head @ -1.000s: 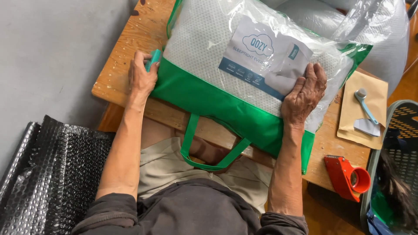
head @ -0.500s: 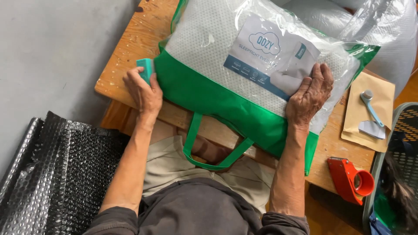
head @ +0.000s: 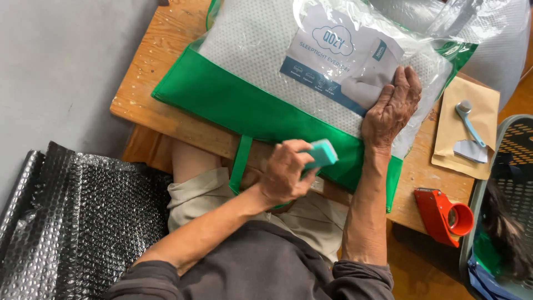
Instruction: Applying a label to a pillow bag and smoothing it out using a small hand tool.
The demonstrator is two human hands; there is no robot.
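The left hand (head: pixel 284 175) is closed around a small teal rectangular block (head: pixel 318 155), held just over the near edge of the green fabric bag with a clear plastic front (head: pixel 244 105). The right hand (head: pixel 391 108) lies open, palm down, fingers spread on the bag's clear front. The bag contains a white dotted pillow (head: pixel 250 39) and rests on the wooden table (head: pixel 141 83). A red tape dispenser (head: pixel 441 214) sits at the table's right corner.

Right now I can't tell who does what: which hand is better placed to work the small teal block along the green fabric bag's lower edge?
Left hand: it already grips the small teal block near that edge.
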